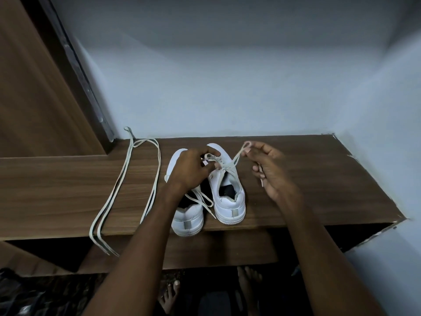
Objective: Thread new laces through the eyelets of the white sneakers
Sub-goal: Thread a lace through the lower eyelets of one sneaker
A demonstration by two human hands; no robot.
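Two white sneakers stand side by side on a wooden shelf (319, 179), heels toward me. My left hand (191, 169) reaches over the left sneaker (189, 215) and pinches the lace at the eyelets of the right sneaker (230, 201). My right hand (268, 169) is raised to the right of that shoe, fingers closed on a loop of the same pale lace (239, 153), pulled taut from the eyelets. Another lace end (202, 199) trails across the left sneaker's opening.
A loose pale lace (127, 185) lies in long loops on the shelf's left part, its ends hanging over the front edge. A wooden door stands at the left, blue-white walls behind and to the right. Bare feet show below the shelf.
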